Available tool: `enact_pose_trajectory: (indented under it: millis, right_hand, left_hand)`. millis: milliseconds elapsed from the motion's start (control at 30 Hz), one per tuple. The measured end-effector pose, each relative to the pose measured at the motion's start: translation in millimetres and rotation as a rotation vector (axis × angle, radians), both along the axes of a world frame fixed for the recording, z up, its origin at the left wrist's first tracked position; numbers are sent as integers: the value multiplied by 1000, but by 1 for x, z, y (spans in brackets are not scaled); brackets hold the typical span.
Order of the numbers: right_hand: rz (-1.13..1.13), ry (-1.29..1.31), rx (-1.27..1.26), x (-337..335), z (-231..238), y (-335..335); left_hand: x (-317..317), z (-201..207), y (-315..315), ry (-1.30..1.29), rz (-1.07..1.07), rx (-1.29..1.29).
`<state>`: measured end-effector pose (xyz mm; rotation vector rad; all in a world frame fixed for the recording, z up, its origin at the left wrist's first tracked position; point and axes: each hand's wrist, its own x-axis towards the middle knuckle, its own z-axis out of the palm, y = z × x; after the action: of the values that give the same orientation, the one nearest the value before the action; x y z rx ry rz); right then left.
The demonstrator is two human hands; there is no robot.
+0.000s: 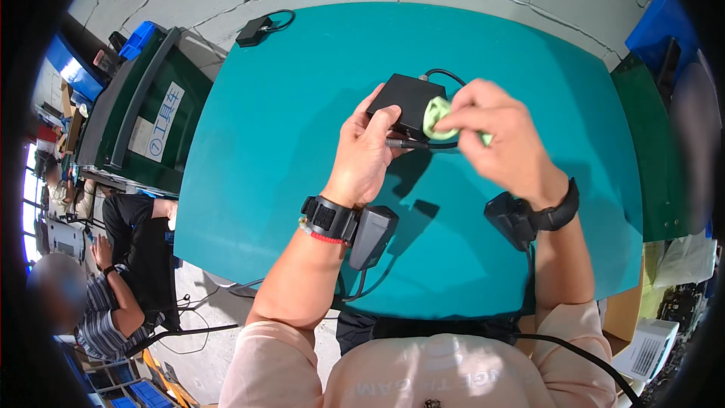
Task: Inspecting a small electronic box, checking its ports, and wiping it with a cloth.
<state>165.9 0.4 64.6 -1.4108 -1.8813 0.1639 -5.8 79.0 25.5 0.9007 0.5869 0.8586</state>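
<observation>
Fingers of left hand [358,155] are closed round black box [406,100] above bench [294,106], green cloth [435,119] pinched by right hand [500,138] at box's right edge; wiping seemingly in hand, box to be held steady next.

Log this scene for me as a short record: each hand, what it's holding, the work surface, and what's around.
Left hand: gripping a flat black box, thumb on top
Right hand: pinching a light green cloth at the box's right edge
Work surface: teal table
Far left corner of table: small black device with a cable
Left of table: dark green cabinet; another person nearby
</observation>
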Motion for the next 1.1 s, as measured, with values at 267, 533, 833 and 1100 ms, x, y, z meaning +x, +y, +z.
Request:
enact_pose_trajectory:
  millis: [267,533,833,1100]
  right_hand:
    - [-426,3,185,17,10,3]
    - [-277,481,439,20,28,-4]
    - [-119,945,231,-12,16,-5]
    - [-215,220,140,-13,3,1]
  left_hand:
    - [-3,4,3,-172,-85,-65]
    - [-12,-7,9,-591,-288,-532]
    - [-15,-20,11,-846,-398,-755]
    - [-12,-21,12,-974,-545,-821]
